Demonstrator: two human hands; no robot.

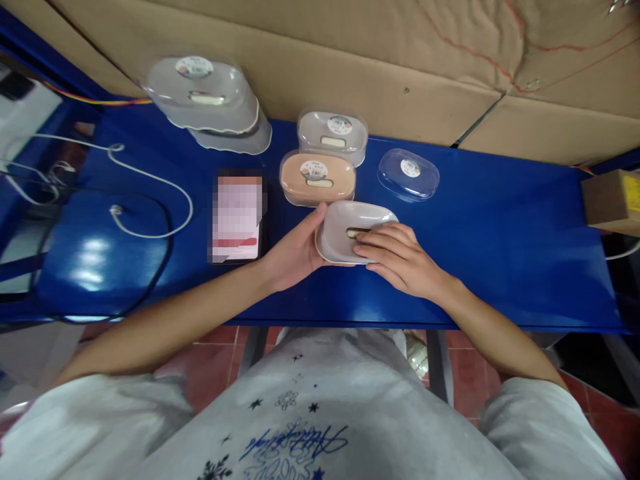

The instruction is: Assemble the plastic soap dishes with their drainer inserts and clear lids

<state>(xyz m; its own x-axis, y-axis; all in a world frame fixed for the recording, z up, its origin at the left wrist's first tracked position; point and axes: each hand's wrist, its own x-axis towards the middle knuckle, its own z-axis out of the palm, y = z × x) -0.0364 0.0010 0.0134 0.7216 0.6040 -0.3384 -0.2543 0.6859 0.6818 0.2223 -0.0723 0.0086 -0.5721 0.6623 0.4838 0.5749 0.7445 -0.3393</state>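
Just above the blue table, near its front middle, I hold a light grey oval plastic box (357, 215) with a slot in its top. My left hand (299, 252) grips its left end, thumb on the rim and fingers partly hidden underneath. My right hand (400, 257) is closed over the right end, with fingertips at the slot. A peach oval box (295, 175) with a round label stands right behind. Farther back is a grey box (310, 139) under a clear lid. To the right lies a loose clear lid (407, 175) with a round label.
Stacked grey boxes (220, 100) stand at the back left. A tablet or phone (237, 217) with a blurred screen lies left of my hands. White cable (190, 200) loops across the blue table (500, 233). Cardboard (350, 60) lines the back; a small carton (613, 200) sits far right.
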